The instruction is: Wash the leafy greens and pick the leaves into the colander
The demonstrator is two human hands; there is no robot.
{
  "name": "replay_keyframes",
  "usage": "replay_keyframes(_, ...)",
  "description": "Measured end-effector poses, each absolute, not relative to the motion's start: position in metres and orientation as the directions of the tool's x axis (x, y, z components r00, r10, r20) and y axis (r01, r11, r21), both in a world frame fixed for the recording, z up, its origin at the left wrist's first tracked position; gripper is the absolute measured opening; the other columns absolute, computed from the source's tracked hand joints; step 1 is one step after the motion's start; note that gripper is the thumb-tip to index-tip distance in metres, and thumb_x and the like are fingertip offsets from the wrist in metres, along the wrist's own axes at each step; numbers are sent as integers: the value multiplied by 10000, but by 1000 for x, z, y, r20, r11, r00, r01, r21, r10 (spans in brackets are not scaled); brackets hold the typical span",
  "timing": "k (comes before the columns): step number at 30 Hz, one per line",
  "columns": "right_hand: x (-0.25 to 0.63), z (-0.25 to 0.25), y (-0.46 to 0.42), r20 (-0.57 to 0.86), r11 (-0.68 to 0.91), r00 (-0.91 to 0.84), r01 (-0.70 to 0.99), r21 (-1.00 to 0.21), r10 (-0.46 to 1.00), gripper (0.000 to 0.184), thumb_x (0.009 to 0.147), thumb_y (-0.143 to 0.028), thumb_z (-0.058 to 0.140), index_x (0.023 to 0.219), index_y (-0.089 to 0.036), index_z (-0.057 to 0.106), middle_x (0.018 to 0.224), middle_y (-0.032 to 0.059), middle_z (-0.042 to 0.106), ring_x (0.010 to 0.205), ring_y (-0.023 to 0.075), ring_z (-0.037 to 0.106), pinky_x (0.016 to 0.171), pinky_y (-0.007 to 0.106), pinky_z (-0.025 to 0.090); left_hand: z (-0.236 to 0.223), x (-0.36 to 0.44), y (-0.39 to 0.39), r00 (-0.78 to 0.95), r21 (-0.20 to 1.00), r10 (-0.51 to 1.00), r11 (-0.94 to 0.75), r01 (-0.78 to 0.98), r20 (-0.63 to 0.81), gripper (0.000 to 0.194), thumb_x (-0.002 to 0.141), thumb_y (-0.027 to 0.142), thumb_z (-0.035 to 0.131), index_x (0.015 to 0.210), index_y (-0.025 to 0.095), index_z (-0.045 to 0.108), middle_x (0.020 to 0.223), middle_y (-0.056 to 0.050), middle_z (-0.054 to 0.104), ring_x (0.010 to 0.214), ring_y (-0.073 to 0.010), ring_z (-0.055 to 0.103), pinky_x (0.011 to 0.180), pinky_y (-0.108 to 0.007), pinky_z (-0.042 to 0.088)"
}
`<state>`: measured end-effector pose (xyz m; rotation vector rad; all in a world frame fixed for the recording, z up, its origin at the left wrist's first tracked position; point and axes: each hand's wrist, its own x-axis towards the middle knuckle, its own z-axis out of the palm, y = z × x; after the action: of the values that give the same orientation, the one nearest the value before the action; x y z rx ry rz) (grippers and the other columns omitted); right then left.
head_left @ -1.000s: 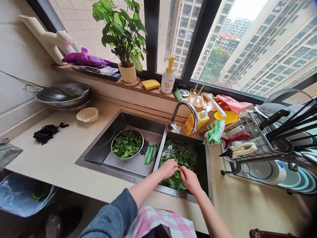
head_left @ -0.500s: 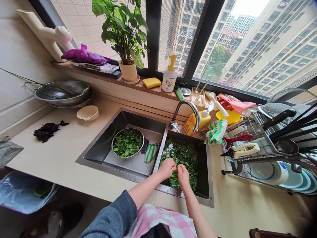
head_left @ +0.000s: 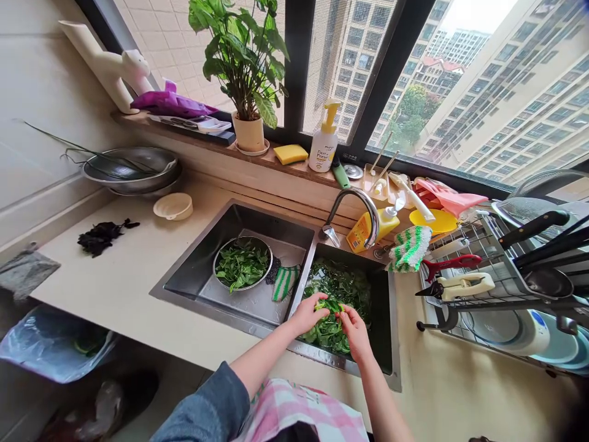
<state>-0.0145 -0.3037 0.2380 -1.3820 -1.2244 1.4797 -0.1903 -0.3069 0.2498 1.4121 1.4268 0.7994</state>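
Note:
Over the right sink basin (head_left: 394,344), my left hand (head_left: 309,314) and my right hand (head_left: 354,328) hold a small bunch of leafy greens (head_left: 330,304) between their fingertips. Each hand pinches one side of it. Beneath them, more leafy greens (head_left: 338,279) lie in water and fill much of the basin. In the left basin (head_left: 184,283) stands a round metal bowl (head_left: 270,261) heaped with picked leaves (head_left: 242,264). A green-and-white striped scrubbing cloth (head_left: 286,282) lies beside the bowl.
A curved faucet (head_left: 356,191) rises behind the basins. At right stands a dish rack (head_left: 453,301) with scissors (head_left: 464,285) and a knife (head_left: 534,227). Dark wilted scraps (head_left: 103,237) and a cream bowl (head_left: 173,207) sit on the left counter. A lined bin (head_left: 50,347) hangs below.
My hands have moved slightly apart, and the greens between them now show clearly. The whole view has shifted a little, with things appearing further right.

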Motion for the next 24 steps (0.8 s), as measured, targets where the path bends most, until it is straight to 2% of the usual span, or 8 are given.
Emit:
replay_keyframes(3, -19, 247, -307, -150, -104, -210, 218, -970, 966, 287, 754, -427, 543, 896, -184, 600, 845, 48, 630, 762, 175, 563, 680, 278, 450, 256, -187, -306, 241, 896, 959, 27, 443, -148, 533, 701, 331, 616, 1211, 228, 496, 1151, -42, 592, 987, -191, 546, 870, -295, 401)
replay_keyframes(7, -25, 251, -311, -88, -26, -178, 322, -946, 980, 282, 766, -424, 518, 851, -176, 620, 865, 64, 624, 812, 189, 560, 745, 301, 446, 264, -181, -303, 297, 755, 929, -30, 655, -221, 273, 767, 396, 531, 924, 213, 660, 929, -42, 667, 874, -199, 578, 775, -274, 415)
replay_keyframes(11, -32, 238, -309, -122, -118, 3, 275, -954, 992, 287, 741, -434, 520, 825, -171, 596, 796, 53, 620, 728, 173, 563, 666, 283, 451, 260, -173, -310, 264, 638, 936, -58, 768, -233, 228, 793, 351, 492, 728, 201, 651, 794, -43, 651, 788, -188, 568, 695, -255, 393)
replay_keyframes(14, -28, 230, -295, -227, -259, 270, 87, -962, 936, 308, 729, -454, 497, 838, -170, 548, 734, 39, 604, 607, 142, 550, 525, 243, 422, 248, -167, -320, 321, 683, 917, -79, 726, -235, 163, 748, 294, 546, 648, 194, 628, 733, -28, 633, 769, -181, 553, 689, -255, 379)
replay_keyframes(17, -12, 235, -279, -296, -282, 364, -93, -955, 883, 309, 689, -443, 544, 845, -178, 513, 729, 19, 597, 540, 104, 522, 443, 198, 358, 240, -169, -322, 182, 843, 949, 127, 523, -256, 197, 753, 301, 535, 620, 170, 598, 653, -7, 592, 700, -150, 534, 655, -244, 376)
replay_keyframes(19, -2, 244, -275, -302, -268, 293, -153, -951, 907, 318, 674, -418, 581, 880, -190, 500, 742, 5, 603, 539, 91, 515, 447, 185, 347, 241, -175, -315, 29, 901, 918, 381, 207, -395, 226, 773, 347, 516, 668, 157, 580, 612, 14, 554, 609, -113, 508, 588, -220, 367)
replay_keyframes(22, 0, 258, -283, -310, -281, 144, -194, -940, 940, 300, 689, -395, 594, 899, -202, 499, 675, -25, 576, 525, 88, 488, 460, 188, 347, 249, -187, -299, 53, 678, 734, 650, -344, -677, 229, 762, 383, 555, 777, 155, 540, 587, 37, 512, 469, -57, 439, 457, -168, 305)
replay_keyframes(24, -6, 265, -293, -299, -285, 65, -159, -945, 952, 258, 703, -409, 594, 828, -198, 514, 574, -49, 508, 474, 82, 433, 438, 191, 318, 255, -194, -291, 121, 502, 651, 677, -538, -749, 202, 773, 346, 563, 814, 154, 517, 590, 35, 508, 430, -37, 414, 410, -143, 270)
